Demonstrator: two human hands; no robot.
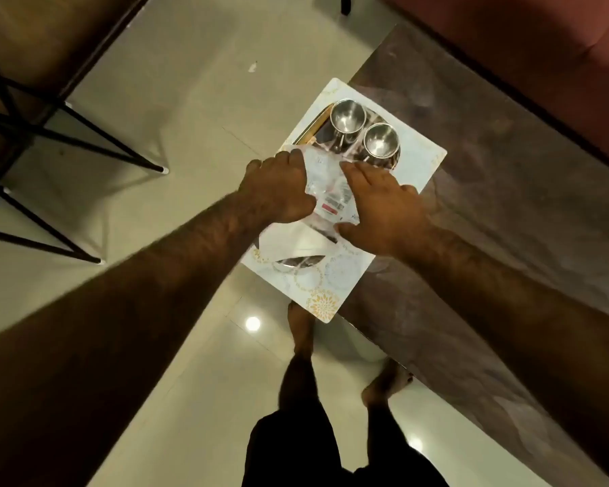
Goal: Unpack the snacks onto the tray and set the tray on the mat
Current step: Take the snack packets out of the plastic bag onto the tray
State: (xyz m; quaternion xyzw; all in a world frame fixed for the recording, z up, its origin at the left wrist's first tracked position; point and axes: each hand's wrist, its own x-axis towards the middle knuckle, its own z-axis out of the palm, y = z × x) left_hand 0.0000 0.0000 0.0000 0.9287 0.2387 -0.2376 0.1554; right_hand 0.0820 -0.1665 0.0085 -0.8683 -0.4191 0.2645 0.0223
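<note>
At the near corner of the dark surface [471, 170], a pale patterned mat [334, 275] lies with its near-left part hanging past the surface's edge over the floor [190, 100]. On the mat rests a steel tray [296, 263], mostly hidden; only its rim shows at the near and far ends. Two empty steel cups [348, 116] stand side by side on the far end of the tray, the second cup [381, 140] just beside the first. Both hands meet over the tray's middle on a clear plastic snack packet [326, 191] with a red-and-white label. The left hand [278, 191] has its grip closed on the packet's left side, and the right hand [384, 209] pinches the right side with thumb below and fingers spread on top. My reading is that the packet is about to be torn or pulled open, so the snacks are not yet on the tray. A sharp pull could burst the plastic and scatter the contents past the tray onto the floor. An elbow or the packet swinging forward could topple the cups, which stand close to the hands. Downward pressure near the overhanging edge might also tip or slide mat and tray off the surface.
</note>
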